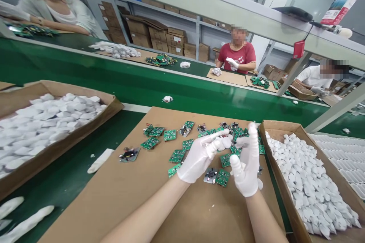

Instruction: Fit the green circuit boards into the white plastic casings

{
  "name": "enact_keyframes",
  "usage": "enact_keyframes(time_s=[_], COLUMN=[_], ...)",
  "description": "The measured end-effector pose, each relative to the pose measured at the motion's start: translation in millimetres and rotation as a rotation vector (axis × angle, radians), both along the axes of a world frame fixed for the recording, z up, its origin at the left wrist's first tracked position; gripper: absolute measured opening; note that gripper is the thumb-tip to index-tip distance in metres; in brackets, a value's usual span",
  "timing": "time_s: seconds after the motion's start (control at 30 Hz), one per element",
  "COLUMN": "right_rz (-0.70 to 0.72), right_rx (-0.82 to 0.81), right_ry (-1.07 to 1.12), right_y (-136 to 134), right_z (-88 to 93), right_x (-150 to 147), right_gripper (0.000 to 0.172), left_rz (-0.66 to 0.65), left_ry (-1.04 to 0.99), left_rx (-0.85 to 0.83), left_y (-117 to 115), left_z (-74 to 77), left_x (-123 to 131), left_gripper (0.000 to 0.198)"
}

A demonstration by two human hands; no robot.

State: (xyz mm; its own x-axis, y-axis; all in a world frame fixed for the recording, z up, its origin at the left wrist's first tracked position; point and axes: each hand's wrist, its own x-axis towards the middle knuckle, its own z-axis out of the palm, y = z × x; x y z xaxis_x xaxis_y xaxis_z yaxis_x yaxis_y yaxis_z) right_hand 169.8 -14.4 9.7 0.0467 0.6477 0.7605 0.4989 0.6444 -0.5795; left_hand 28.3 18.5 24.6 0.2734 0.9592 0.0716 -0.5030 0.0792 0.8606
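Both hands wear thin white gloves with ringed, ribbed-looking fingers. My left hand [195, 161] is above the brown cardboard sheet [128, 193], its fingers stretched to the right over small green circuit boards [176, 156]. To its right, my right hand [246, 176] is raised with fingers up and thumb apart. I see nothing held in either hand, though the left fingertips overlap white shapes that are hard to make out. Below and between the hands lie a grey-based board with black components [211, 175] and a green board [222, 177]. Another component-side-up board [129, 154] lies farther left.
Cardboard trays of small white wrapped pieces stand at left [112, 108] and right [269, 152]. White finger-shaped pieces [100, 161] lie on the green surface at left. A wrapped piece [167, 99] sits on the green belt [137, 93]. Several co-workers sit beyond the frame rail.
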Motion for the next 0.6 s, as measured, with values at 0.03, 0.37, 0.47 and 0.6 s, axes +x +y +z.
enact_keyframes(time_s=[0.03,0.37,0.47,0.6], right_rz=[-0.029,0.183,0.178,0.158], right_rx=[0.033,0.064,0.098,0.141], right_ry=[0.003,-0.297,-0.317,-0.379], right_y=[1.2,16.3,17.1,17.7], right_z=[1.0,11.7,14.2,16.5], right_x=[2.1,12.1,14.5,15.9], right_gripper=[0.076,0.082,0.076,0.074], left_rz=[-0.033,-0.273,-0.283,-0.247], left_ry=[-0.037,-0.129,-0.064,0.208], left_rx=[-0.010,0.018,0.063,0.179], left_y=[-0.4,4.0,2.7,2.0], left_z=[1.0,-1.7,1.6,9.4], left_x=[-0.7,-5.8,-6.6,-8.9], left_gripper=[0.050,0.033,0.031,0.019])
